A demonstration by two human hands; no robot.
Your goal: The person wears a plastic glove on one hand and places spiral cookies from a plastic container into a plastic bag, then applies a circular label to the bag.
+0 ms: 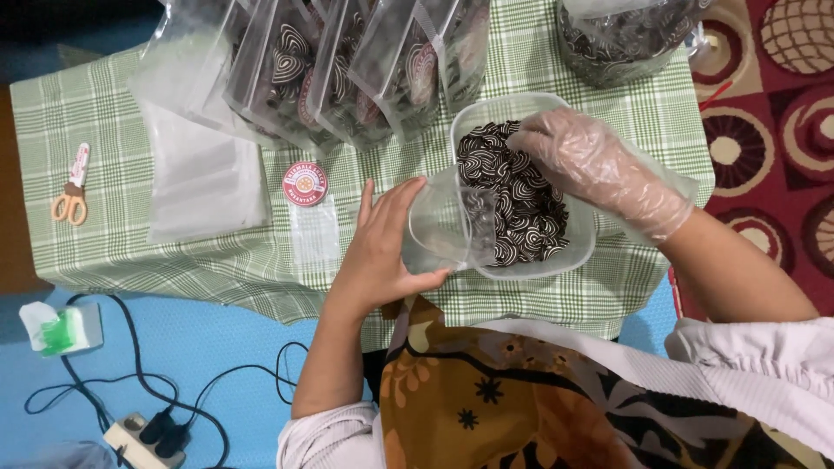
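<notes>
Your left hand [382,247] is bare and reaches up from the lower middle, its fingers and thumb clamped around the side of a clear plastic pouch [450,221] that you hold open and tilted toward the tub. Your right hand [599,165] wears a thin, crinkled transparent glove and comes in from the right, palm down. Its fingers are bunched together and dip into the swirl cookies [512,195], but you cannot tell whether they actually grip one.

The cookies are small, dark brown with pale spiral lines, heaped in one clear rectangular tub [584,252] with rounded corners, which sits on the green-and-white checked tablecloth [174,269] just right of the pouch.

Along the far edge, about four filled zip pouches [347,78] stand leaning in a row, glossy and see-through. One larger bag of cookies [621,39] stands at the top right. A flat stack of empty clear pouches [204,178] lies to the left, with one round red label [305,184] beside it and one pair of orange-handled scissors [72,193] near the cloth's left edge.
</notes>
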